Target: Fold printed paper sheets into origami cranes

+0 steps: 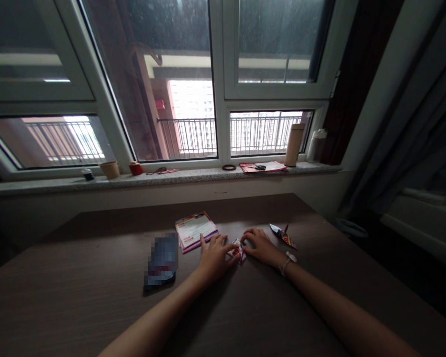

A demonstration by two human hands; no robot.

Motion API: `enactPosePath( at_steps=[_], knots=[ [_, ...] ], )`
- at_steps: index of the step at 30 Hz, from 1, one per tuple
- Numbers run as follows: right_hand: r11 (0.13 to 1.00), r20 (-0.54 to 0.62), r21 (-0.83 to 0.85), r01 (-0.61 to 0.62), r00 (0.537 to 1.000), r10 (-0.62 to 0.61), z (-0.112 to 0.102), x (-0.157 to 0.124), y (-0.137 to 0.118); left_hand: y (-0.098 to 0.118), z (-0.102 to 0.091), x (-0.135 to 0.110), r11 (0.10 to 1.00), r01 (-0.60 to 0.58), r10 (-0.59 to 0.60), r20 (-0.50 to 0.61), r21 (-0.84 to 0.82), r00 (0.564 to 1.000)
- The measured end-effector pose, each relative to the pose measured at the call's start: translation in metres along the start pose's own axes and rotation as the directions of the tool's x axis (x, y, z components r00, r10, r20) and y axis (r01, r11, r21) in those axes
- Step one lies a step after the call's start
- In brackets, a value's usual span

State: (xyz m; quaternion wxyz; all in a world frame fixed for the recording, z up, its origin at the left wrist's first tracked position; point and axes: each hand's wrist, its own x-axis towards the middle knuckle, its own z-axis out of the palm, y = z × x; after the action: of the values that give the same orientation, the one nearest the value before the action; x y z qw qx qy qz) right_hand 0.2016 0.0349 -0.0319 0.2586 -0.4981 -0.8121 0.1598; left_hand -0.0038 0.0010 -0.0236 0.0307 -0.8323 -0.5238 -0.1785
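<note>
A small folded piece of printed paper (237,251), white with red and pink markings, lies on the brown table between my hands. My left hand (216,255) grips its left side with thumb and forefinger, while the other fingers reach toward a stack of printed sheets (196,230). My right hand (262,246), with a bracelet at the wrist, has its fingertips closed on the paper's right side. Just beyond the right hand lies another folded colourful paper piece (284,236) with a pointed pale end. Fingers partly cover the paper being held.
A dark pixelated object (161,260) lies left of my left hand. On the granite sill (200,175) stand a paper cup (110,170), a red container (136,168), a tan bottle (294,145) and a white bottle (316,146). Scissors (259,167) rest there on red-edged sheets.
</note>
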Motion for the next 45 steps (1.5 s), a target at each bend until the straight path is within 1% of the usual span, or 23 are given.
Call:
enactPosePath(
  at_steps=[9, 18, 23, 28, 34, 45],
  knots=[
    [1.000, 0.019, 0.003, -0.001, 1.000, 0.001, -0.0005, -0.0027, -0.0011, 0.0006, -0.0006, -0.0003, 1.000, -0.001, 0.001, -0.007, -0.021, 1.000],
    [0.999, -0.045, 0.028, 0.024, 0.999, -0.023, 0.0019, -0.0051, -0.0006, 0.0011, -0.0042, -0.0006, 0.999, 0.013, -0.012, 0.016, -0.048, 1.000],
    [0.999, -0.071, 0.023, 0.031, 0.997, -0.029, 0.0025, -0.0036, 0.0000, 0.0006, -0.0027, -0.0011, 0.999, 0.016, -0.016, 0.000, -0.046, 1.000],
    [1.000, -0.053, 0.007, 0.023, 0.998, -0.022, 0.0015, -0.0030, 0.0012, -0.0001, -0.0005, -0.0010, 0.999, 0.030, -0.030, 0.007, -0.038, 1.000],
    [1.000, -0.030, 0.005, 0.027, 0.999, -0.026, 0.0008, -0.0023, 0.0014, 0.0007, -0.0035, 0.0001, 0.999, 0.039, -0.038, 0.029, -0.018, 0.999],
    [1.000, 0.009, 0.023, 0.020, 1.000, -0.021, -0.0016, -0.0027, 0.0016, 0.0002, -0.0018, 0.0002, 0.999, 0.042, -0.042, 0.027, -0.009, 0.999]
  ],
)
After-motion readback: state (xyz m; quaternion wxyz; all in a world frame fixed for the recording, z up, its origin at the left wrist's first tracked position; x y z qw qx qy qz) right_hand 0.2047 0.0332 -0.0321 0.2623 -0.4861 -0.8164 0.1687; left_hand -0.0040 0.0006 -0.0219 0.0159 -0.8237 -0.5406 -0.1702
